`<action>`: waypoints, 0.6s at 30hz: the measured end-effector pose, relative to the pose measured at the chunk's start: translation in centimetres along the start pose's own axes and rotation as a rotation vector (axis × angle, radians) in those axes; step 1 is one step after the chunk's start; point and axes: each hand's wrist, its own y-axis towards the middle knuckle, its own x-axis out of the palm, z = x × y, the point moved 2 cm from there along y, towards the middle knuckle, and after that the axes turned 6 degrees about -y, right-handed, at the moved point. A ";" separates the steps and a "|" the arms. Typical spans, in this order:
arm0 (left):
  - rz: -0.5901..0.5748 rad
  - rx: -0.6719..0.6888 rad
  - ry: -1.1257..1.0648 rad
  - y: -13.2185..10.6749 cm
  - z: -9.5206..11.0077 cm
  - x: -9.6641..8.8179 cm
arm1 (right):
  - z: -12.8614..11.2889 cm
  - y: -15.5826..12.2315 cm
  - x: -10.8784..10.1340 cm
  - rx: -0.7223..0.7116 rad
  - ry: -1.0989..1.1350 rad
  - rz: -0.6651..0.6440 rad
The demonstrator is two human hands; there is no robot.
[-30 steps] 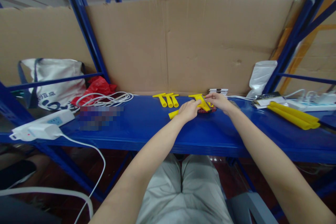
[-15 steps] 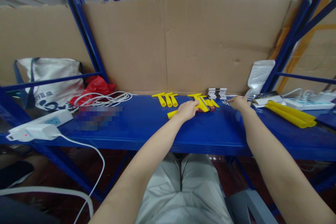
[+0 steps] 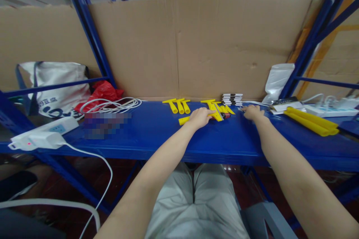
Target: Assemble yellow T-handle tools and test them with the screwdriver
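My left hand [image 3: 199, 118] is closed around the yellow handle of a scraper [image 3: 216, 115], whose flat head with a metal edge points to the right. My right hand [image 3: 254, 112] reaches down to the blue tabletop, fingers apart, its fingertips at some tiny silvery pieces [image 3: 240, 109] too small to name. Between the hands lie several small yellow pieces [image 3: 228, 109] and a dark red item [image 3: 226, 115], partly hidden by the scraper. Just behind is another yellow T-shaped handle [image 3: 207, 101]. Farther left stand yellow T-shaped handles [image 3: 179, 106] in a row.
A stack of white packets with black bands [image 3: 232, 99] stands at the back. On the right are yellow tubes [image 3: 311, 121], a small box [image 3: 286, 105] and a white plastic bag [image 3: 279, 82]. Leftward lie coiled white cable [image 3: 117, 105], a power strip [image 3: 45, 133] and a cloth bag [image 3: 58, 89].
My right hand has shifted slightly left and lower, and its fingers are more spread over the tiny pieces. My left hand keeps the scraper in nearly the same place.
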 end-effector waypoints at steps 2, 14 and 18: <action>-0.002 -0.011 -0.015 0.0 0.0 0.0 | -0.5 -0.4 -0.4 0.037 -0.050 -0.078; 0.005 -0.004 -0.042 0.1 -0.1 0.2 | -2.1 -1.4 -1.3 0.000 -0.090 -0.059; 0.007 -0.002 -0.035 0.1 0.0 0.1 | -2.3 -1.2 -1.5 0.069 -0.019 -0.031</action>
